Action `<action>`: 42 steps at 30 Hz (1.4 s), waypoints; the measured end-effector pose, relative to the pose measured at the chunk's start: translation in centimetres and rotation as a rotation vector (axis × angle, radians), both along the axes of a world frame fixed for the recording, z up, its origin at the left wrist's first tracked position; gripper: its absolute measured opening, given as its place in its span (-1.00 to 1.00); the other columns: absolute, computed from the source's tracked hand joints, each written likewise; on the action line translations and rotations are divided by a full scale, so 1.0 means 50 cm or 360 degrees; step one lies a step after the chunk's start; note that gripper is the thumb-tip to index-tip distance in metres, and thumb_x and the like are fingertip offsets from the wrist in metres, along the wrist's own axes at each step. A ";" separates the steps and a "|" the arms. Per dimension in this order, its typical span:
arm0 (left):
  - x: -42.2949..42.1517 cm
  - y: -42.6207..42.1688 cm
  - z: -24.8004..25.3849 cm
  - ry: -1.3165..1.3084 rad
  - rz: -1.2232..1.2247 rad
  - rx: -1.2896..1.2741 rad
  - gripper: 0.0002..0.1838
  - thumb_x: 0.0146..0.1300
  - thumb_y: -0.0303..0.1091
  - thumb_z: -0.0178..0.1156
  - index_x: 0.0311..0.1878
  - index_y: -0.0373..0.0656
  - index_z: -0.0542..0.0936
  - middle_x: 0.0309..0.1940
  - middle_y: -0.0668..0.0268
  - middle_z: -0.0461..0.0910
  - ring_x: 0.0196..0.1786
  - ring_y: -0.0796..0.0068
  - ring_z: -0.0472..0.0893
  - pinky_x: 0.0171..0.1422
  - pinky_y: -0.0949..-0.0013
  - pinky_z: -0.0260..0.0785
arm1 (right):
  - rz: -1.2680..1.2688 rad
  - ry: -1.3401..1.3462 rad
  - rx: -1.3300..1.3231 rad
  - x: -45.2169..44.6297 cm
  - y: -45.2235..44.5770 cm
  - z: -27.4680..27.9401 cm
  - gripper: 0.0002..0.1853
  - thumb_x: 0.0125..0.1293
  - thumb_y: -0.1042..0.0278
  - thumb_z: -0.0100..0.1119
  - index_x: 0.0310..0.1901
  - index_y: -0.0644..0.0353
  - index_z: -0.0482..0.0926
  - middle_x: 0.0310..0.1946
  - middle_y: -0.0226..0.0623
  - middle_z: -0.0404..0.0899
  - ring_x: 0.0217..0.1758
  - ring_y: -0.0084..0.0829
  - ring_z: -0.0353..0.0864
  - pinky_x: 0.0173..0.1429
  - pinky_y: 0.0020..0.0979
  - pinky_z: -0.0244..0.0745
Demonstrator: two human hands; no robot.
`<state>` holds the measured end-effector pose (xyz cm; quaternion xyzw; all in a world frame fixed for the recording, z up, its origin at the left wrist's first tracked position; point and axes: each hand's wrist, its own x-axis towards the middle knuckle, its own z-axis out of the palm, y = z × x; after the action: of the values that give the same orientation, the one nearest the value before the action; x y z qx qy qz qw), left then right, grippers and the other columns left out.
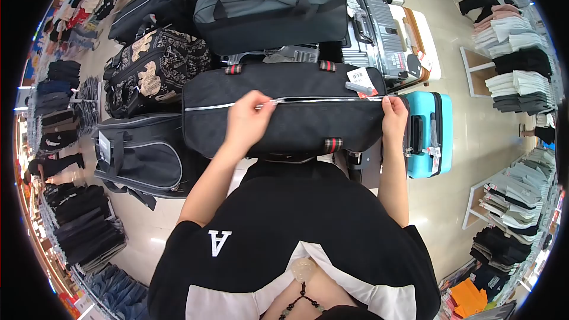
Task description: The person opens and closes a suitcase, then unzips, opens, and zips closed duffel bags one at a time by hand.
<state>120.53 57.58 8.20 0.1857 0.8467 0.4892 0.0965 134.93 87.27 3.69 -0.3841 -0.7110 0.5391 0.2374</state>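
A black duffel bag [237,127] with striped strap tabs lies crosswise in front of me. My left hand [248,120] is closed in a pinch on the zipper pull [261,106] along its top. To the right of that hand the zipper is parted in a narrow dark slit; on the left its silver teeth run as one line. At the bag's right end, my right hand [394,120] grips the edge beside the zipper's end. A white and red price tag [362,82] rests on the bag near my right hand.
Behind the duffel stands a large grey travel bag [269,15]. An elephant-patterned bag [157,62] and a dark grey bag [145,157] are at the left. Silver suitcases [373,38] and a turquoise suitcase [441,133] stand to the right. Clothes racks line both sides.
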 end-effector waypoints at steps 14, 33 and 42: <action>-0.091 -0.324 0.096 0.0177 0.0786 -0.1066 -0.82 0.14 -0.16 0.22 -0.32 -0.03 0.62 -0.44 0.23 0.63 -0.28 0.14 0.62 -0.20 0.17 0.43 | 0.0039 -0.0451 0.0658 -0.002 -0.010 -0.017 -0.79 0.28 0.36 0.12 -0.13 0.30 0.51 -0.24 -0.16 0.57 -0.21 -0.35 0.53 -0.08 -0.37 0.40; -0.004 -0.172 0.019 0.1069 -0.0371 -0.0704 -0.58 0.01 -0.08 0.33 -0.15 -0.15 0.54 -0.25 0.26 0.52 -0.08 0.26 0.48 0.07 0.23 0.25 | 0.1527 0.0070 0.2129 -0.239 -0.291 0.042 -0.67 0.13 0.25 0.19 -0.09 0.22 0.51 -0.12 -0.19 0.56 0.00 -0.22 0.54 -0.03 -0.27 0.52; 0.030 -0.191 0.075 0.0750 -0.0905 -0.0527 -0.84 0.04 -0.31 0.29 -0.33 -0.07 0.54 -0.42 0.37 0.50 -0.25 0.32 0.49 -0.13 0.29 0.28 | 0.1136 0.0161 0.1903 -0.371 -0.237 0.117 -0.87 0.21 0.42 0.07 -0.20 0.18 0.42 -0.40 -0.24 0.48 -0.35 -0.18 0.58 -0.31 -0.25 0.51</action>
<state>122.05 48.03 11.94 0.5014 0.8279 0.2440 0.0598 116.38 75.42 9.55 0.0952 -0.9566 0.1173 0.2492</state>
